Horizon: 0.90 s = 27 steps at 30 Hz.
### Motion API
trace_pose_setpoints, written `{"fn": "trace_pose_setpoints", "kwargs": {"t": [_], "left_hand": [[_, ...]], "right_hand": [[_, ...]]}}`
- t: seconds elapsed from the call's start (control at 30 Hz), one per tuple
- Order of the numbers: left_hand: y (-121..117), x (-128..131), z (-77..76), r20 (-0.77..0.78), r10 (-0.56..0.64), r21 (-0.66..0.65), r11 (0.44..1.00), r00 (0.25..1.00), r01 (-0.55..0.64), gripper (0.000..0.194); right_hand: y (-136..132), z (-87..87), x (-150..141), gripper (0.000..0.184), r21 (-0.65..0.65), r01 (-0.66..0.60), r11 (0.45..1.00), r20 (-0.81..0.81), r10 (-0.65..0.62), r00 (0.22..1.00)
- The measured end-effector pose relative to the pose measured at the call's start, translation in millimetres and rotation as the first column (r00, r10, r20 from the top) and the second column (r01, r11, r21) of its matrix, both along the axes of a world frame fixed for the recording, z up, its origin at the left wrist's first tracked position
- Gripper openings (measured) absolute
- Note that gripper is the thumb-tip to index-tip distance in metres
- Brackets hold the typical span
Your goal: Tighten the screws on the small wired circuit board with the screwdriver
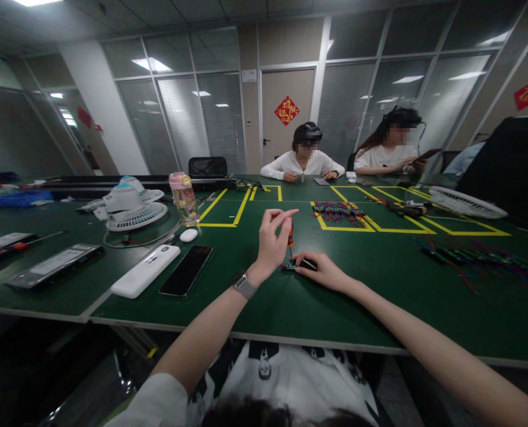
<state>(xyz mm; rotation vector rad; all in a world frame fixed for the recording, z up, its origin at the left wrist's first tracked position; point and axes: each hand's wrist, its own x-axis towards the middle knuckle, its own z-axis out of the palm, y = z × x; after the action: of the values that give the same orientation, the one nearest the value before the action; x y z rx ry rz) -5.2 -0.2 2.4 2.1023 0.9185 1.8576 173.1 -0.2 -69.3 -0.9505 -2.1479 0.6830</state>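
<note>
My left hand [272,240] is raised over the table with its thumb and fingers closed around a screwdriver [291,238], index finger stretched out. The screwdriver has an orange and dark handle and stands upright, its shaft pointing down at a small green circuit board [289,268]. On the table, my right hand [323,271] presses the board's right end with its fingertips. A black object [308,264] lies under or beside those fingers; its kind I cannot make out. The screwdriver's tip is too small to tell whether it touches a screw.
Left of my hands lie a black phone [186,271], a white power bank [146,271] and a white case [188,235]. A drink bottle [185,198] and white fans [134,204] stand behind. Wired boards [340,214] lie inside yellow tape. Two people [306,160] sit opposite.
</note>
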Motion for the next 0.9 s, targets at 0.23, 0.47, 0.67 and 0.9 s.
{"fn": "trace_pose_setpoints", "kwargs": {"t": [0.23, 0.47, 0.67, 0.9], "left_hand": [[3.9, 1.5, -2.3, 0.043, -0.074, 0.015, 0.997, 0.996, 0.073, 0.027], [-1.0, 0.7, 1.2, 0.030, 0.043, 0.030, 0.999, 0.999, -0.044, 0.018], [3.7, 0.2, -1.4, 0.023, -0.096, 0.003, 0.995, 0.995, 0.096, 0.033], [0.9, 2.5, -0.3, 0.008, 0.023, 0.039, 0.999, 1.000, -0.023, 0.018]], "right_hand": [[0.6, -0.8, 0.6, 0.009, 0.001, -0.004, 1.000, 0.005, 0.004, 1.000], [1.8, -2.5, 0.5, 0.013, 0.008, 0.000, 1.000, 0.001, 0.000, 1.000], [1.4, -1.9, 0.2, 0.012, 0.004, 0.003, 1.000, -0.003, -0.003, 1.000], [0.8, -1.1, 0.6, 0.010, 0.007, 0.000, 1.000, 0.008, 0.000, 1.000]]}}
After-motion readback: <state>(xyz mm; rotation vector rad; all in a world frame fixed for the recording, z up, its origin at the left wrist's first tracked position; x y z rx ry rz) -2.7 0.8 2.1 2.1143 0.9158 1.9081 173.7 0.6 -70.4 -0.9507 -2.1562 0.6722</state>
